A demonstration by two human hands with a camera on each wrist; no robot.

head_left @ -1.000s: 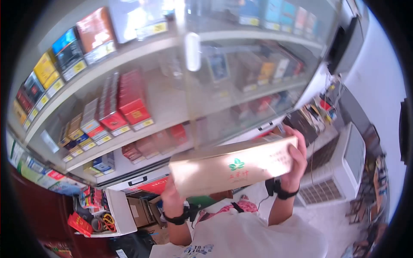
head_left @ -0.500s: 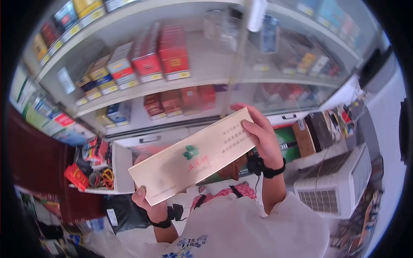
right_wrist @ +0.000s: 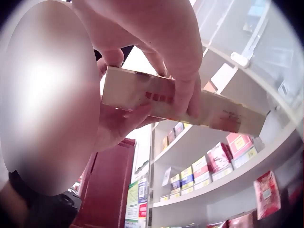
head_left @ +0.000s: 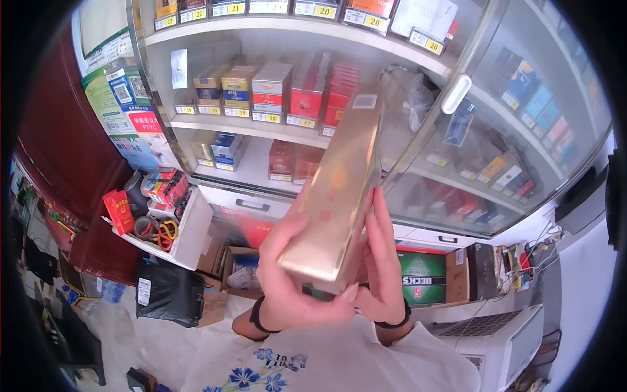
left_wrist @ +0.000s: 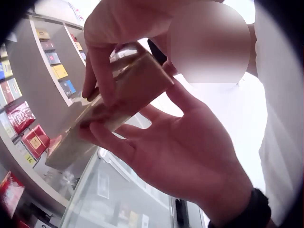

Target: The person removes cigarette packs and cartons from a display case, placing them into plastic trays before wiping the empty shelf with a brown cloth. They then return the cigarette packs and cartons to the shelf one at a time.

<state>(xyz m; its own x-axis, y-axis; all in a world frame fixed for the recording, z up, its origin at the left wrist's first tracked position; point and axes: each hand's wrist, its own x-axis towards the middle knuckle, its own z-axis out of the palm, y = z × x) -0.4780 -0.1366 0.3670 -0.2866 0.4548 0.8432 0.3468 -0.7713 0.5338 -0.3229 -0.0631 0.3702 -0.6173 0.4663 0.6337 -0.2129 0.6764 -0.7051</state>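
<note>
Head view: a gold box [head_left: 333, 199] slants between left grip [head_left: 281, 287] and right grip [head_left: 384, 274], both holding its near end, its far end toward the shelves [head_left: 261, 23].

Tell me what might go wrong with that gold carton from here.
Slipping or dipping: the left hand and right hand hold the gold carton around its nearer half, leaving the far end unsupported.
Knocked stock: that far end points toward the shelves, so pushing forward might disturb the red packs.
Bumped door: swinging right might strike the glass door near its white handle.
</note>
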